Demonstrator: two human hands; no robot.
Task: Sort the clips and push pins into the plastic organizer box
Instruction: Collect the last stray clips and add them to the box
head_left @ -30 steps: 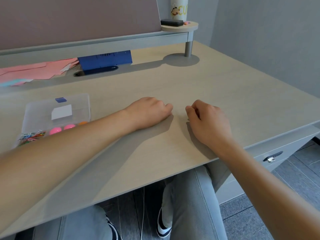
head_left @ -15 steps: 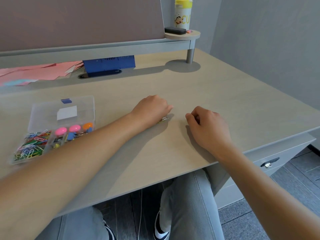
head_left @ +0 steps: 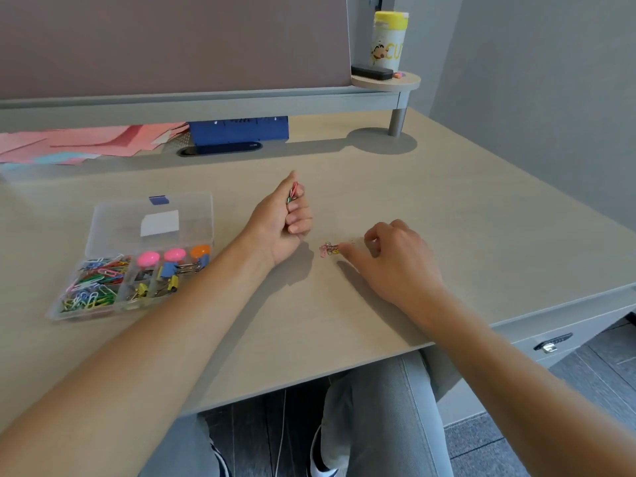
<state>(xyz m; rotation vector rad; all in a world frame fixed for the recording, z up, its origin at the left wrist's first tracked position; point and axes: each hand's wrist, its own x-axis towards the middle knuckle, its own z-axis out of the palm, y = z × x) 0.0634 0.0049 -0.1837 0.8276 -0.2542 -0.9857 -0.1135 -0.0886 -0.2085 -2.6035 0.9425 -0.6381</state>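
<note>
Lifted off the desk [head_left: 447, 201] since a moment ago, beside the open organizer box [head_left: 113, 304], the left hand [head_left: 278, 222] curls round several paper clips [head_left: 293, 192], while the right hand's [head_left: 395, 263] fingertips touch a small clip pile [head_left: 328, 249].

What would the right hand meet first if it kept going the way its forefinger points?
The right hand points left along the desk. Its forefinger tip is already at the small loose pile of paper clips, so those come first; beyond them, probably the left hand.
</note>
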